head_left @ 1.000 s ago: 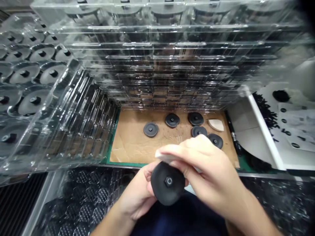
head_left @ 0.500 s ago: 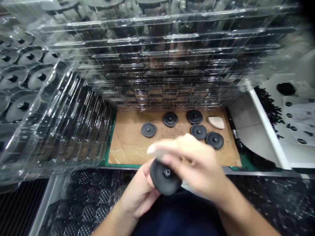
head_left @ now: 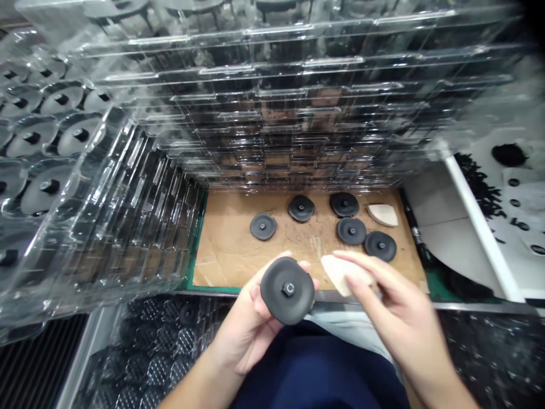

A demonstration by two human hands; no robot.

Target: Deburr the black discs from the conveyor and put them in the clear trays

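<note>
"As you hold that black disc [head_left: 288, 298], how does it look?"

"Matt, rounded, shallowly dished, rim slightly cornered; short stub at centre, ringed at its tip, turned up toward me. My left hand [head_left: 251, 326] grasps it from behind, at the near edge of the cardboard [head_left: 230, 258]. My right hand [head_left: 402, 307] pinches a pale wedge [head_left: 344, 275], well clear of the disc."

"Counts?"

"Discs: one held, five loose discs [head_left: 263, 226] on the cardboard. Wedges: one held, a second wedge [head_left: 383, 215] lying far right."

"Containers?"

"Left tray stack [head_left: 128, 199]: clear; discs in the top pockets, stubs up. Back tray stack [head_left: 276, 108]: clear; lower contents lost in glare. White tray [head_left: 482, 227], right: small black pieces [head_left: 477, 187], heaped."
</note>
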